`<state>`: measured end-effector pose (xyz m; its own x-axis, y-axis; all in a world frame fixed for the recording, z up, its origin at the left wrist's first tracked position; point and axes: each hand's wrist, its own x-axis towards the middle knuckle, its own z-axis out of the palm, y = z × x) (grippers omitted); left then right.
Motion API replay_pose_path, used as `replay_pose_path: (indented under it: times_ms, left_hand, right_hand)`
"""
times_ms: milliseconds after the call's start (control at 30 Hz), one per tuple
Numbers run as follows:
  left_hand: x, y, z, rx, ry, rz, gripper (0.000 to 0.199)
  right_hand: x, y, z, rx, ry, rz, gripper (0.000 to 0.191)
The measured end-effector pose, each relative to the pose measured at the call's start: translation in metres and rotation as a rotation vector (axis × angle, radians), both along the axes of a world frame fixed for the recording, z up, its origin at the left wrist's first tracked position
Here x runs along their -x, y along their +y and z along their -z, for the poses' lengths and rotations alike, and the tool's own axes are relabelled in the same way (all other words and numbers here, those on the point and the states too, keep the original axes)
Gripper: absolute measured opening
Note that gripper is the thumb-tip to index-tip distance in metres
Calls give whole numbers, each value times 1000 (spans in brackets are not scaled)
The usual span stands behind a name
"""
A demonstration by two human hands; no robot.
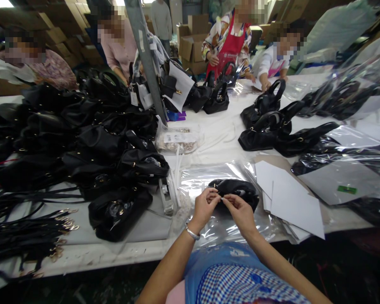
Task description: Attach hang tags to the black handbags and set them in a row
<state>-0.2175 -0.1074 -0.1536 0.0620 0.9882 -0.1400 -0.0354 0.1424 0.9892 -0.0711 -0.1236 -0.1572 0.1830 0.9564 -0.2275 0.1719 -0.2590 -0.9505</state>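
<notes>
A small black handbag point(240, 192) lies in front of me on clear plastic bags point(190, 177). Over its near left side my left hand point(207, 205) is closed, fingertips pinched together. My right hand point(240, 211) is closed in a pinch too, its thumb and forefinger almost meeting those of the left. Something tiny and light is between the fingertips, near a bit of gold-coloured metal on the bag; it is too small to name.
Black handbags point(114, 211) pile up on the left, beside straps with gold clasps point(63, 219). White card sheets point(297, 207) lie at right, near bagged handbags point(329, 162). A metal post point(145, 55) rises mid-table; a bag of small parts point(179, 139) lies nearby. Several people work opposite.
</notes>
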Motion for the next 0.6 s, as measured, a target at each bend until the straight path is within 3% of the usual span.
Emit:
replay_pose_path:
  times_ms: [600]
  left_hand:
    - [-1,-1,-1,-20,29,-13,22]
  right_hand:
    - [0,-1,-1,-18,-7,-9,36]
